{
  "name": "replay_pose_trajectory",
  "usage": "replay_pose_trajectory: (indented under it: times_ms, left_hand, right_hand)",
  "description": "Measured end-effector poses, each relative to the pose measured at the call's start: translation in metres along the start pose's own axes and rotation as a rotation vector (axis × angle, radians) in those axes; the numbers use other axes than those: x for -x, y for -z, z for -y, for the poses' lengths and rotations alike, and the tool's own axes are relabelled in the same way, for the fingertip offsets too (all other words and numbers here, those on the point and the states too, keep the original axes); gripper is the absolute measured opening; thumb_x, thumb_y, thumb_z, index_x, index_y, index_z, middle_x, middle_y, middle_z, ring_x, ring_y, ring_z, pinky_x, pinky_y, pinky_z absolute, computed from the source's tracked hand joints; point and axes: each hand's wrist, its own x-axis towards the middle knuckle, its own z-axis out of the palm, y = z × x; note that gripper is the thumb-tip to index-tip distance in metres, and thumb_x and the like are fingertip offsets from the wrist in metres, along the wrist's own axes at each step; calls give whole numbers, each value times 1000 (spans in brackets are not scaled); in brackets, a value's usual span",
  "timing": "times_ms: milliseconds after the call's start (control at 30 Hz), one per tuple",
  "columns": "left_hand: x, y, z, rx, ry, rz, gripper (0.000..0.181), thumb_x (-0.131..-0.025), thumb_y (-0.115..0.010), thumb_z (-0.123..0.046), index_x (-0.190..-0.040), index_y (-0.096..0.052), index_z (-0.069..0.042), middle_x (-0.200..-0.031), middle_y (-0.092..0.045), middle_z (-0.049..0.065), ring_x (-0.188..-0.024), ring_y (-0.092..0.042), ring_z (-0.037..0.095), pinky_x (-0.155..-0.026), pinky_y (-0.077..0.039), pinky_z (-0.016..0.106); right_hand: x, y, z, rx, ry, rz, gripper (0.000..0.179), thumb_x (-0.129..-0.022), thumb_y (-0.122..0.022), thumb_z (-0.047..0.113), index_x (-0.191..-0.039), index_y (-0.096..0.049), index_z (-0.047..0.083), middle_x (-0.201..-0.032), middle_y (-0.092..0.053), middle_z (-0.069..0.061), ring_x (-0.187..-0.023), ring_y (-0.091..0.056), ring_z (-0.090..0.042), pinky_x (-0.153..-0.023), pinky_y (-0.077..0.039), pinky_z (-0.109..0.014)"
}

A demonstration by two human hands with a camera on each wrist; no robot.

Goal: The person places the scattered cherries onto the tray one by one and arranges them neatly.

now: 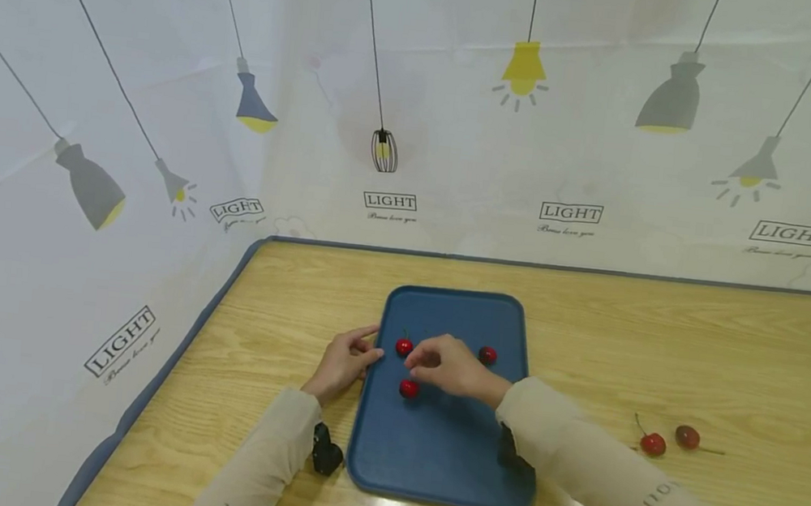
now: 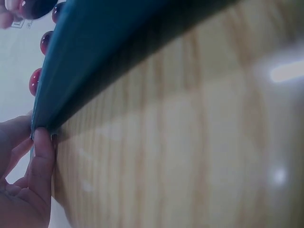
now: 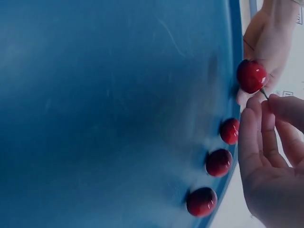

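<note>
Thumb and fingers of my right hand point(image 1: 455, 365) pinch the thin green stem of a red cherry point(image 3: 251, 76), which hangs over the blue tray point(image 1: 440, 464). Farther up the tray lie three more: one cherry point(image 1: 404, 347) left of the hand, another cherry point(image 1: 487, 354) to its right, and a middle cherry point(image 3: 219, 162) that the right hand hides in the head view. At the tray's left edge, my left hand point(image 1: 342, 363) grips the rim between thumb and fingers, as the left wrist view shows.
Two cherries with stems, one red point(image 1: 653, 444) and one darker point(image 1: 687, 437), lie on the wooden table point(image 1: 625, 331) right of the tray. Black wrist cameras sit under both sleeves. A white cloth wall point(image 1: 459, 152) with printed lamps stands behind the table and along its left.
</note>
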Motion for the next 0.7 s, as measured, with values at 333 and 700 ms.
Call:
replay_pose_trajectory:
  times_ms: [333, 700]
  left_hand:
    - [-1, -1, 1, 2, -2, -1, 45, -84, -61, -9, -127, -49, -8, -85, -56, 9, -60, -51, 12, -51, -48, 25]
    - [0, -1, 0, 11, -11, -8, 44, -84, -61, -7, -127, -50, -6, -82, -55, 9, -58, -51, 11, -50, -49, 26]
  right_hand:
    - [-9, -14, 2, -164, -117, -31, 15, -78, -64, 0, -90, -62, -7, -76, -64, -9, -61, -59, -14, -56, -50, -27]
    - [-15, -27, -2, -231, -286, -86, 8, -79, -63, 3, -86, -63, -2, -69, -62, -6, -60, -58, -13, -55, -50, -28]
